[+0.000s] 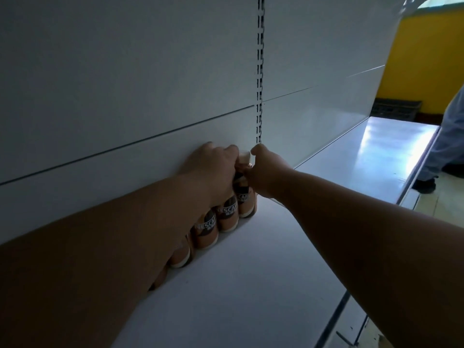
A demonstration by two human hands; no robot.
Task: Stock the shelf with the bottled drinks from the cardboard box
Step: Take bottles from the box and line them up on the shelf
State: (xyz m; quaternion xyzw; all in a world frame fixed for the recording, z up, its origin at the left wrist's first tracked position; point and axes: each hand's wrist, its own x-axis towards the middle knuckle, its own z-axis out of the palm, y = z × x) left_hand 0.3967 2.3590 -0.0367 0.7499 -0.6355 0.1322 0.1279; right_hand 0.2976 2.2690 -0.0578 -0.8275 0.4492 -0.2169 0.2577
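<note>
Several brown coffee bottles stand in a row on the white shelf, tight against its back panel. My left forearm covers the near end of the row. My left hand wraps over the tops of the far bottles. My right hand grips the far side of the last bottle, whose pale cap shows between the two hands. The cardboard box is out of view.
A slotted upright splits the back panel just behind my hands. Further right, the same shelf level carries on. A person in grey trousers stands at the aisle's right edge, before a yellow wall and a dark crate.
</note>
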